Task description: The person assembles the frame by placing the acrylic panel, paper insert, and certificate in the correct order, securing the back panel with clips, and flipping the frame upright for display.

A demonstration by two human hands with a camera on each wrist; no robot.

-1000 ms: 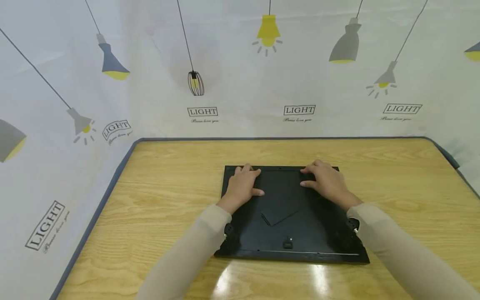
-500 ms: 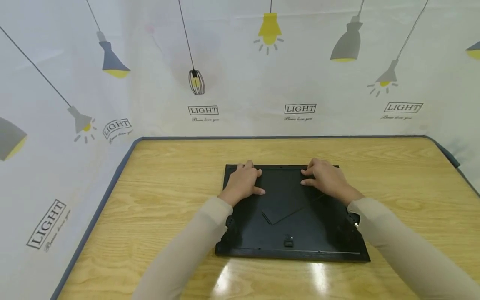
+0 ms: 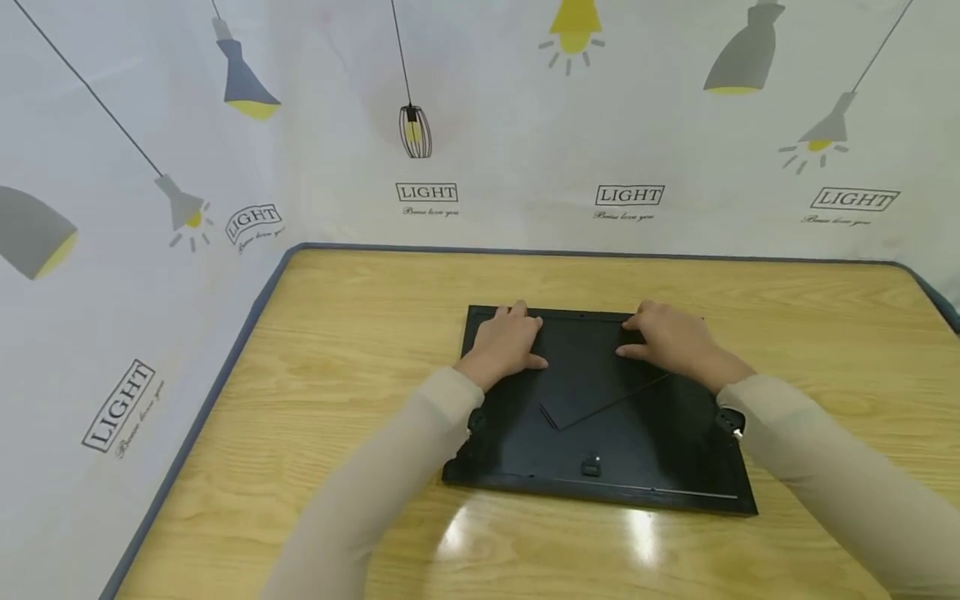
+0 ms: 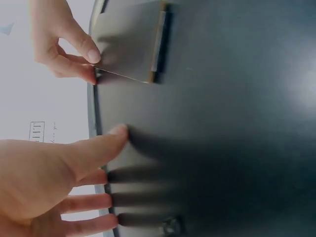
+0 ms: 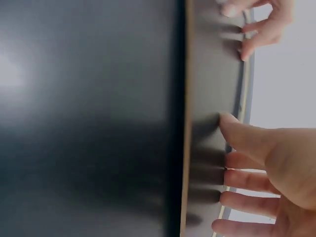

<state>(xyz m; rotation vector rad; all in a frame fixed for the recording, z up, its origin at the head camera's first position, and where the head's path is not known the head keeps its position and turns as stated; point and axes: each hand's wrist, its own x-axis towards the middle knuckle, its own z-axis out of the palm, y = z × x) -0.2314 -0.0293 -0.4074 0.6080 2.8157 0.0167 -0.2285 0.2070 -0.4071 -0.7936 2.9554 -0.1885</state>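
Note:
A black picture frame lies with its back up on the wooden table. A support leg lies flat on the backing, and a small metal catch sits near the close edge. My left hand rests at the far left part of the frame. Its fingers are stretched to the far rim, its thumb on the backing. To the right, my right hand touches the far rim likewise with straight fingers. In the right wrist view its thumb meets the support leg or backing; which one, I cannot tell.
Wood-grain table surrounds the frame. A dark blue trim runs along the table's back and left edges. Behind it hangs a white sheet printed with lamps and lettering.
The head view has tilted down and turned slightly left, so the scene sits higher and further right. Both hands stay at the frame's far edge; the frame keeps its place on the table.

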